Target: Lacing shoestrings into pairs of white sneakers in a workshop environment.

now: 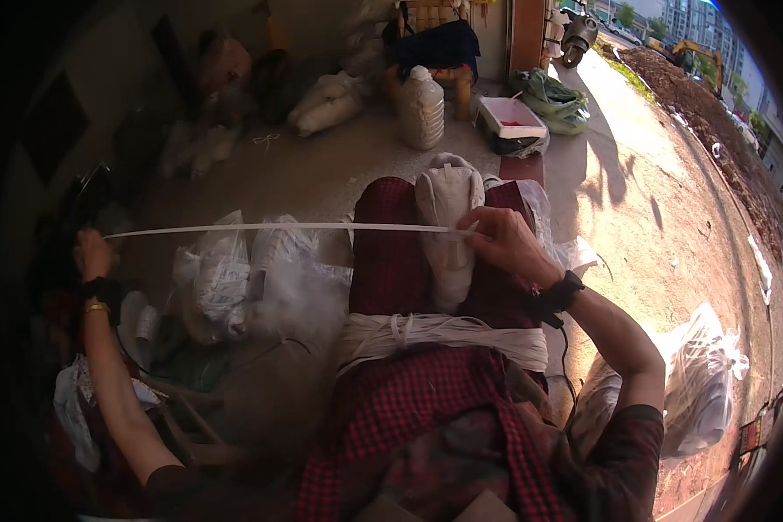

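A flat white shoelace (278, 227) is stretched nearly level across the view, between my two hands. Far out to the left, my left hand (94, 255) is closed on one end. My right hand (506, 244) pinches the other end between thumb and fingers, just above a white shoe (451, 200). That shoe lies on my lap between my knees, toe pointing away from me; no lace shows across its front. Across my thighs, nearer my body, rests a bundle of white laces (444, 335).
Plastic-wrapped white shoes (222, 283) sit left of my knees, and a clear plastic bag (700, 383) stands on the right. Ahead are a large plastic bottle (422, 109), a white tray (511, 113) and a green bag (555, 100). Sunlit ground (644, 217) stretches along the right.
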### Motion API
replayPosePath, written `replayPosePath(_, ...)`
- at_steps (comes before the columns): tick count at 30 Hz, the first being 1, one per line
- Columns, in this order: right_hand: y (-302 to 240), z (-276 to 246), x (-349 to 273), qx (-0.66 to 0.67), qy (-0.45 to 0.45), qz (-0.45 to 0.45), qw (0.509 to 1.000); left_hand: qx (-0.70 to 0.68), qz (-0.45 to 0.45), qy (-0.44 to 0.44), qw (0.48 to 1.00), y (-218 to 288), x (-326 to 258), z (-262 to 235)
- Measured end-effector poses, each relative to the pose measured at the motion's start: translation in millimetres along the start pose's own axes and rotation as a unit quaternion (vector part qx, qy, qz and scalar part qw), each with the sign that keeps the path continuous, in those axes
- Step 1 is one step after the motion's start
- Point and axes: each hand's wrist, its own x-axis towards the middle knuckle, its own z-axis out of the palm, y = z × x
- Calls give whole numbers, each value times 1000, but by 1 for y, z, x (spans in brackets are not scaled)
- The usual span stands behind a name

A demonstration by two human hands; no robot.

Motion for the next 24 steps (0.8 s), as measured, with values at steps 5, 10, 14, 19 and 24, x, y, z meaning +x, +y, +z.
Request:
replayPosePath(5, -3, -11, -18, -66, 39, -32, 997, -12, -255, -74, 964, -123, 12, -51)
replayPosePath(10, 5, -24, -20, -152, 12, -109, 982, -203, -93, -68, 972, 51, 16, -60)
replayPosePath(14, 5, -27, -43, -246, 19, -97, 964, -578, 104, -43, 808, 320, -21, -179)
replayPosePath(19, 1, -21, -26, -229, 18, -102, 968, -760, 255, -167, 574, 473, -105, -321)
replayPosePath(24, -2, -14, -20, -210, 5, -77, 975, -765, 297, -121, 558, 488, -144, -337)
